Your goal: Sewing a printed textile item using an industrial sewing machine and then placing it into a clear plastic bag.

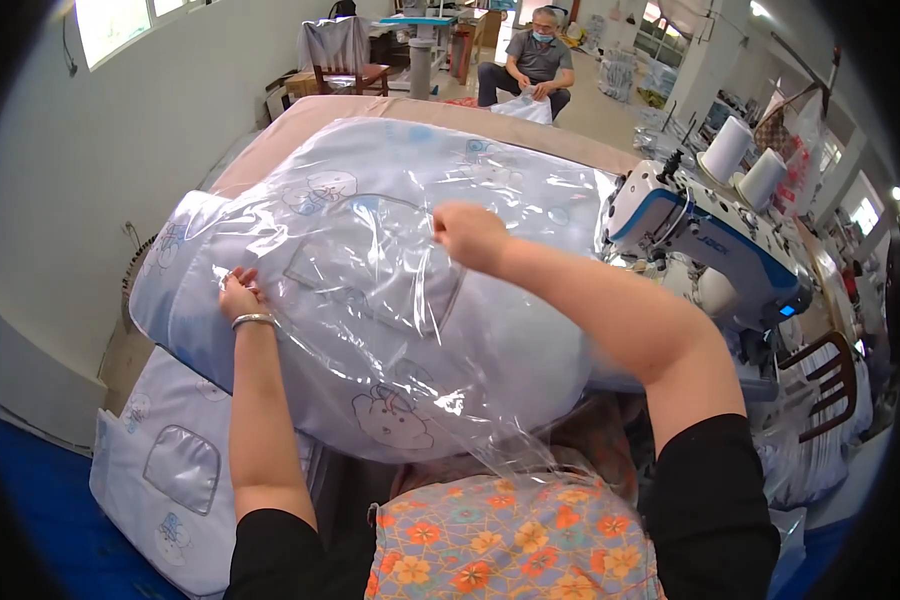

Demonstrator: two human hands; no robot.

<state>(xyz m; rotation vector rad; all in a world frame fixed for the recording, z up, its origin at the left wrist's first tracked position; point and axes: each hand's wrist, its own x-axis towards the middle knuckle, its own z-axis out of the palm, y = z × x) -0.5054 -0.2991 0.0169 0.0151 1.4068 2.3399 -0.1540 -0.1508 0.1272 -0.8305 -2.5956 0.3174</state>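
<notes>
A large clear plastic sheet (425, 300), creased and shiny, lies over a white fabric piece (550, 345) with cartoon animal prints. My left hand (242, 295), with a bangle at the wrist, pinches the plastic near the fabric's left side. Over the middle of the fabric, my right hand (468, 236) is closed in a fist on the plastic. An outlined, window-like panel (370, 265) shows beneath the sheet between my hands. Part of the plastic trails down onto my floral apron (515, 535).
A white and blue sewing machine (705, 235) stands at the right, with white thread cones (727, 150) behind it. More printed fabric (135, 480) lies lower left. A wooden chair (832, 385) is at right. Beyond the pinkish table cover (300, 125), a seated person (542, 60) handles white material.
</notes>
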